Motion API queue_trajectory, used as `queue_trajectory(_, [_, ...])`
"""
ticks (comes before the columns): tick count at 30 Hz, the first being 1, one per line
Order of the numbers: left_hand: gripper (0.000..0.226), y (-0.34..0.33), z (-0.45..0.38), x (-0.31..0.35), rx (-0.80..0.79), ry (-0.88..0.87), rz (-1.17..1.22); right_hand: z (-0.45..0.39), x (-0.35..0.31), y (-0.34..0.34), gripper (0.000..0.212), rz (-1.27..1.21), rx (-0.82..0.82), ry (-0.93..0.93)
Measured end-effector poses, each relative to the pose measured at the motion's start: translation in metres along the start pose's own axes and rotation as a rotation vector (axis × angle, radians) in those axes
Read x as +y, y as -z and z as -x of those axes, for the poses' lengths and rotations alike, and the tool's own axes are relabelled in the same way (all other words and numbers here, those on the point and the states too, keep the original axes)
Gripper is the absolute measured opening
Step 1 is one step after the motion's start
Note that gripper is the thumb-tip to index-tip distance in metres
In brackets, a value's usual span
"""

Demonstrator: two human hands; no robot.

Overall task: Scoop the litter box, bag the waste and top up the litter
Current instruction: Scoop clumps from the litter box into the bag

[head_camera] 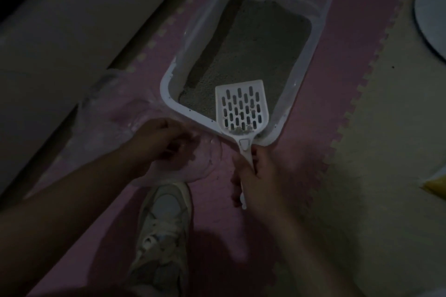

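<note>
Dim lighting. White rectangular plastic litter box [166, 84] with grey litter [248, 55], on pink interlocking foam floor mat [337, 60]. White slotted plastic scoop [241, 106] over near corner of box, a few grey clumps at base of blade. Right hand [255, 176] clamped around scoop handle. Left hand [159, 144] closed on edge of clear thin plastic bag [111, 113], spread on mat just left of box. White lace-up shoe [164, 224] between forearms.

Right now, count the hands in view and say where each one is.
2. The left hand grips the clear plastic bag beside the litter box; the right hand holds the scoop handle.
</note>
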State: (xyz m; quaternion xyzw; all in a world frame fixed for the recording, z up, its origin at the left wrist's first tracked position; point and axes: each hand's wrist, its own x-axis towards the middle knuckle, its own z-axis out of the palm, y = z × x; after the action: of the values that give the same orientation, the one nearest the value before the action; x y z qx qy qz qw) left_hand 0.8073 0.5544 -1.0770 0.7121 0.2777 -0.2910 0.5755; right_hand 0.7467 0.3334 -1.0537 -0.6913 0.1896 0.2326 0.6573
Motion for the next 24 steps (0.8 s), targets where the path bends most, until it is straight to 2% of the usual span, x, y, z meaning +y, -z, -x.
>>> queue_trajectory(3, [0.012, 0.017, 0.005, -0.018, 0.184, -0.134, -0.120, -0.001, -0.003, -0.015, 0.015, 0.162, -0.065, 0.087])
queue_trajectory(4, [0.009, 0.026, 0.007, -0.025, 0.262, -0.199, -0.246, -0.001, -0.005, -0.020, 0.017, 0.260, -0.075, 0.150])
queue_trajectory(6, [0.009, 0.044, 0.011, -0.038, 0.352, -0.290, -0.514, -0.003, -0.010, -0.030, 0.037, 0.474, -0.108, 0.248])
queue_trajectory(8, [0.015, 0.062, 0.016, -0.049, 0.371, -0.345, -0.688, -0.006, -0.012, -0.041, 0.052, 0.678, -0.149, 0.295])
queue_trajectory(12, [0.037, 0.079, 0.021, -0.065, 0.303, -0.431, -0.915, -0.016, -0.004, -0.065, 0.043, 0.809, -0.295, 0.334])
queue_trajectory(14, [0.039, 0.080, 0.022, -0.070, 0.283, -0.421, -0.946, -0.027, 0.006, -0.073, 0.040, 0.924, -0.312, 0.335])
queue_trajectory(17, [0.054, 0.077, 0.022, -0.075, 0.270, -0.432, -0.945, -0.038, 0.014, -0.079, 0.042, 1.112, -0.333, 0.281])
queue_trajectory(21, [0.060, 0.076, 0.022, -0.074, 0.253, -0.440, -0.912, -0.045, 0.015, -0.082, 0.048, 1.162, -0.253, 0.371])
queue_trajectory(24, [0.060, 0.077, 0.022, -0.075, 0.260, -0.417, -0.893, -0.045, 0.018, -0.077, 0.049, 1.201, -0.284, 0.358])
